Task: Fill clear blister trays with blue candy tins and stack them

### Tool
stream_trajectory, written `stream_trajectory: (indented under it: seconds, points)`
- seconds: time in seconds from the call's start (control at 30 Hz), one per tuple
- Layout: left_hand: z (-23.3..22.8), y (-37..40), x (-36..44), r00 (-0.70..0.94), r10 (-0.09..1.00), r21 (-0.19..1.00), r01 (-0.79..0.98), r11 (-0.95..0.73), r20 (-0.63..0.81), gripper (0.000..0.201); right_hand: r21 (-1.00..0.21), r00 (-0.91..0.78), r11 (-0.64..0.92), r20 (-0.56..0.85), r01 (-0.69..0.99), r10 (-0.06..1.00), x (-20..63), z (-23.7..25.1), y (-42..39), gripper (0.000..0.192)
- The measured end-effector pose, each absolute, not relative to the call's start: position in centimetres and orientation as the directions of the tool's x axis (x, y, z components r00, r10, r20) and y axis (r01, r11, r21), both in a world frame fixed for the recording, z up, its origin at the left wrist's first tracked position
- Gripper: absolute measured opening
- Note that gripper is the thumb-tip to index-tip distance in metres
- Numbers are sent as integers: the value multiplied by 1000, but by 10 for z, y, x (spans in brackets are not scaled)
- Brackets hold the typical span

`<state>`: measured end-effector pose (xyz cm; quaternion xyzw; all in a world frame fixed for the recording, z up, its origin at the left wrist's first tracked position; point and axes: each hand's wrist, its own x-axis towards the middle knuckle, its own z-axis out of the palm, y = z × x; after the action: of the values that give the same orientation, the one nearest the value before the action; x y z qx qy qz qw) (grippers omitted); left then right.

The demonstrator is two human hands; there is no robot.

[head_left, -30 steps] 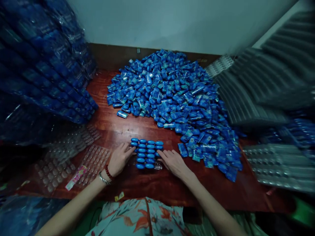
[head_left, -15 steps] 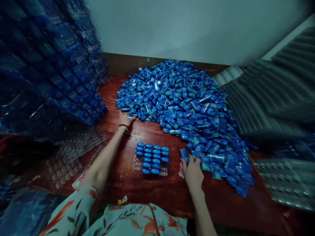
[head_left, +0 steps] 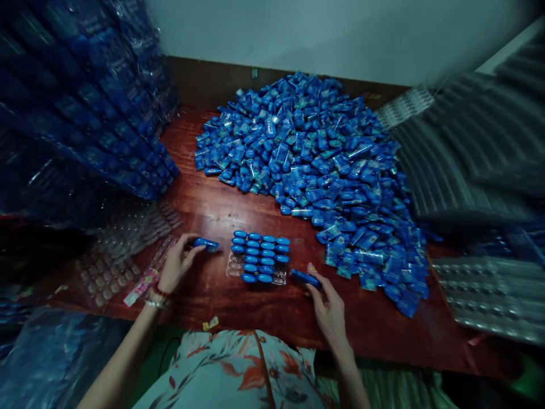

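Clear blister tray (head_left: 258, 267) on table (head_left: 255, 309) mostly filled; near-row pockets empty; left hand (head_left: 176, 264) pinches blue packet (head_left: 206, 244) left of tray; right hand (head_left: 330, 307) grips blue packet (head_left: 304, 278) right of tray; large packet heap (head_left: 315, 170) behind remains.

The person has both forearms stretched forward from the body, elbows out of view below. The left arm goes up toward 1 o'clock, bare to the wrist, where a red bead bracelet and a thin silver bangle sit. The left hand (head_left: 176, 264) is turned with the palm partly inward, the thumb and the first fingers pinched closed at their tips and pointing toward 2 o'clock. The right arm goes up toward 11 o'clock, also bare. The right hand (head_left: 330, 309) shows its back to the camera, the fingers bent a little and gathered, their tips pointing toward 10 o'clock. The two hands are well apart.
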<state>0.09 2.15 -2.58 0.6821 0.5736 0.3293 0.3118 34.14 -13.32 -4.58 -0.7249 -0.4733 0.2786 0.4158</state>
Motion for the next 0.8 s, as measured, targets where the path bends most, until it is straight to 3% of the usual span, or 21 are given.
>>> stream_trajectory:
  seconds: [0.07,0.17,0.3,0.43,0.6,0.7,0.8]
  points:
    - [-15,-3,7,151,981,787,587,-191,126,26,-831,376,-187,29,524,926,335,-37,-125,35]
    - [-9,-19,26,299,920,711,588,-387,254,19,-755,344,-168,80,633,936,331,-26,-111,35]
    - [-19,-14,46,554,759,456,608,-650,343,26,-715,170,-42,108,698,979,335,-26,-104,29]
    - [-25,-8,48,709,621,263,563,-783,334,30,-671,79,60,175,739,981,336,-37,-106,27]
    - [-14,-5,43,789,567,260,512,-819,234,32,-480,-192,275,215,833,958,333,-36,-100,37]
    - [-10,-1,39,796,565,326,487,-810,216,34,-270,-334,336,56,902,941,325,-18,-90,47]
    - [-11,2,38,790,578,366,486,-794,205,35,-124,-385,369,-145,921,911,312,5,-76,45]
